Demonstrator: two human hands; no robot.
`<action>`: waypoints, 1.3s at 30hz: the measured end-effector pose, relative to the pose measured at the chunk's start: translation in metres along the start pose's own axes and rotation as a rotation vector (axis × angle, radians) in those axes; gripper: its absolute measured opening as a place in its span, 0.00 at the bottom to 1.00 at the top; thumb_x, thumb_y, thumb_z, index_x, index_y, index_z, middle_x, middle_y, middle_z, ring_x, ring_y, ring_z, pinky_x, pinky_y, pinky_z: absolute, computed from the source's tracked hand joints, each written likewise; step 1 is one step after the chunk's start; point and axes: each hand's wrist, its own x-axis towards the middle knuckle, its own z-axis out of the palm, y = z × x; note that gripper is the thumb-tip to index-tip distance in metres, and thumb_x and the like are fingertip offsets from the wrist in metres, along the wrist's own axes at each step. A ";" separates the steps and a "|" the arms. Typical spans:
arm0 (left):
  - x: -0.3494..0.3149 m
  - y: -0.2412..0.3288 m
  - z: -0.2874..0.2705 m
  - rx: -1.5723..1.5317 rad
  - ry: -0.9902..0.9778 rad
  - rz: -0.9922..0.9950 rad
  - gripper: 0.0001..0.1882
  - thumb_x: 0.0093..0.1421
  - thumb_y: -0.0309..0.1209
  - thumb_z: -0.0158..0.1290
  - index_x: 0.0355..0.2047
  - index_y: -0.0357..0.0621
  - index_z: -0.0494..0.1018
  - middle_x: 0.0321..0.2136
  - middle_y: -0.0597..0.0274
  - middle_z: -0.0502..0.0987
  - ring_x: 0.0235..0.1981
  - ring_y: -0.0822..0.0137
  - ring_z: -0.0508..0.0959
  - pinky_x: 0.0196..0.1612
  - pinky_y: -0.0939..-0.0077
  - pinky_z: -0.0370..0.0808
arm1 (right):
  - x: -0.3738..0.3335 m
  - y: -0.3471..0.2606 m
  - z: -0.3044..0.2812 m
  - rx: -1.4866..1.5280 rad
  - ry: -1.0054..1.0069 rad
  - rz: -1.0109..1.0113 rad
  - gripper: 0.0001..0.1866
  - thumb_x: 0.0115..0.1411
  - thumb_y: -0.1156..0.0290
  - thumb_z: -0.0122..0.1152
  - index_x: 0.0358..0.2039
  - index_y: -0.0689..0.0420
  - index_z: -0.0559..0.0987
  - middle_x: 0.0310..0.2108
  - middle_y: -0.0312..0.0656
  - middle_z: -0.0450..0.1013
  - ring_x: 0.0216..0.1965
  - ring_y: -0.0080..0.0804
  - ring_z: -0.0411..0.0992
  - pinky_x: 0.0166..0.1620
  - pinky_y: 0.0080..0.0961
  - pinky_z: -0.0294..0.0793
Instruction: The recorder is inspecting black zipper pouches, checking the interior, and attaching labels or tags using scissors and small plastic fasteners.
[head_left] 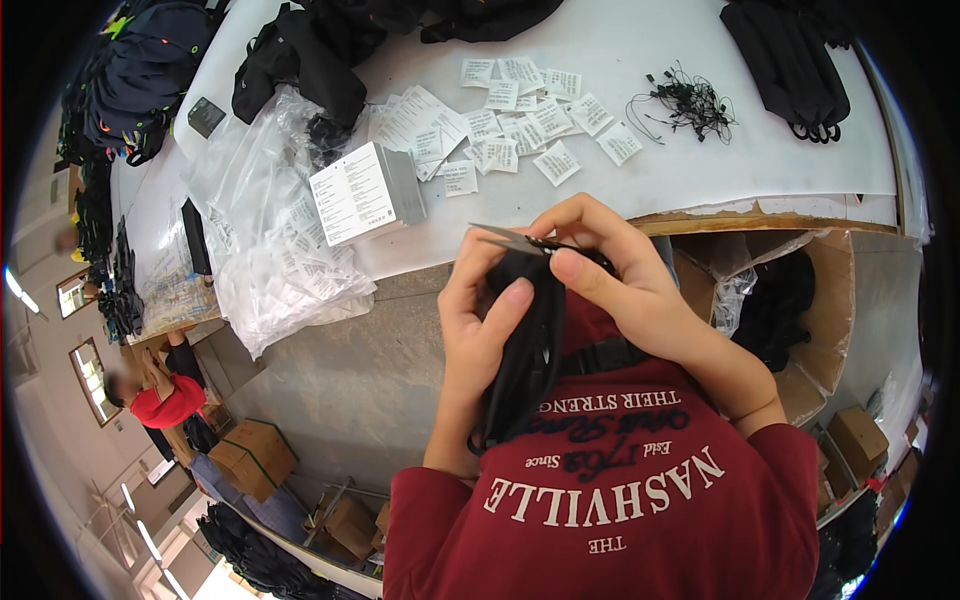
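In front of my chest, my left hand is closed round a bunched black fabric piece with straps, which hangs down against my red shirt. A dark buckle shows on a strap to its right. My right hand grips small metal thread snips, thumb below and fingers bent over them. Their blades point left, over the top of the black fabric and close to the left hand's fingertips. What lies right between the blades is too small to make out.
On the white table are scattered white printed labels, a stack of white cards, a clear plastic bag, tangled black cords and folded black bags. An open carton stands at right. Another person is far left.
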 end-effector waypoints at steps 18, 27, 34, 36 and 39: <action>-0.001 -0.017 0.000 0.180 0.219 0.343 0.04 0.58 0.24 0.54 0.30 0.36 0.70 0.40 0.53 0.72 0.45 0.61 0.74 0.49 0.72 0.70 | 0.004 0.015 -0.007 0.299 0.014 0.258 0.12 0.66 0.59 0.51 0.35 0.55 0.71 0.26 0.26 0.65 0.20 0.08 0.54 0.22 0.10 0.52; 0.002 -0.019 -0.004 0.258 0.276 0.407 0.05 0.60 0.25 0.52 0.31 0.36 0.68 0.40 0.53 0.72 0.45 0.60 0.74 0.50 0.71 0.67 | -0.012 -0.005 -0.019 -0.629 0.294 -0.247 0.10 0.49 0.74 0.67 0.34 0.56 0.79 0.20 0.33 0.66 0.21 0.18 0.64 0.23 0.18 0.60; 0.013 -0.013 -0.007 0.645 0.266 0.623 0.04 0.59 0.23 0.52 0.32 0.36 0.68 0.43 0.46 0.74 0.43 0.58 0.74 0.43 0.68 0.73 | -0.017 -0.009 -0.025 -0.985 0.175 -0.507 0.13 0.43 0.72 0.70 0.31 0.56 0.80 0.20 0.36 0.66 0.19 0.30 0.65 0.22 0.24 0.64; 0.016 -0.012 -0.009 0.574 0.162 0.636 0.04 0.57 0.20 0.52 0.32 0.37 0.68 0.42 0.46 0.76 0.40 0.58 0.76 0.38 0.69 0.75 | -0.018 -0.006 -0.023 -0.968 0.183 -0.495 0.14 0.42 0.74 0.71 0.32 0.56 0.80 0.20 0.37 0.65 0.20 0.32 0.64 0.23 0.25 0.63; 0.018 -0.007 -0.016 0.688 0.082 0.672 0.06 0.56 0.18 0.52 0.32 0.38 0.67 0.39 0.50 0.78 0.35 0.60 0.77 0.37 0.73 0.75 | -0.015 -0.005 -0.021 -0.968 0.192 -0.512 0.14 0.42 0.74 0.70 0.32 0.56 0.80 0.20 0.37 0.64 0.20 0.32 0.64 0.22 0.25 0.63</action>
